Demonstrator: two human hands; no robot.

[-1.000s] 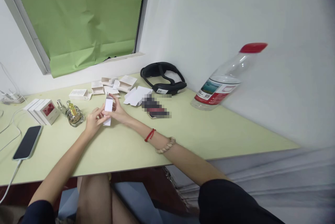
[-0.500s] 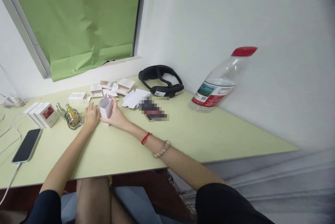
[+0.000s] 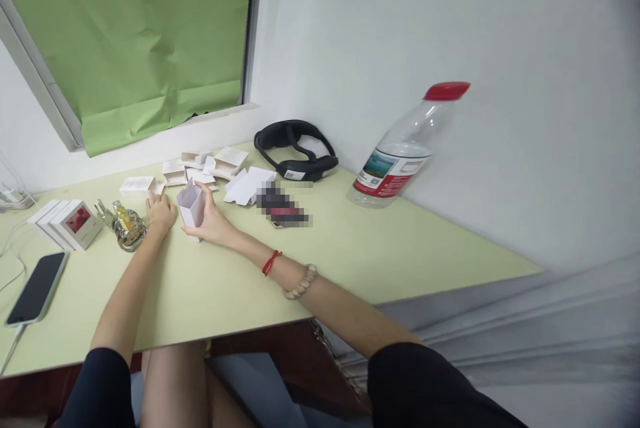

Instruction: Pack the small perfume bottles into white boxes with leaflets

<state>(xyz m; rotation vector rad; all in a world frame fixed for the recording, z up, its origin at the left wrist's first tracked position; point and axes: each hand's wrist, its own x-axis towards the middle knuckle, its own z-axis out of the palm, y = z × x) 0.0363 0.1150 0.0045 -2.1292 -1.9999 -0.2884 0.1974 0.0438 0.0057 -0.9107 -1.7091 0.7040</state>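
Note:
My right hand [image 3: 213, 220] is wrapped round a small white box [image 3: 190, 205], holding it upright with its open end up and its flaps raised. My left hand [image 3: 161, 213] rests low over the table just left of that box, palm down, fingers pointing forward and nothing visible in them. Its fingertips are at the open flap end of a flat white carton [image 3: 137, 186]; whether they touch it I cannot tell. Left of this hand stand small glass bottles, one clear [image 3: 104, 213] and one with yellow liquid [image 3: 121, 215], beside a shiny coiled item [image 3: 131, 236].
Several opened white cartons [image 3: 230, 161] lie behind my hands, near a black headset [image 3: 295, 151]. A blurred dark item [image 3: 283, 205] and a red-capped bottle [image 3: 393, 165] are to the right. White boxes [image 3: 75, 225] and a charging phone [image 3: 37, 288] are at left.
My left hand has moved forward and left, away from the held box toward the flat carton. My right hand keeps the white box upright. The view has turned slightly right.

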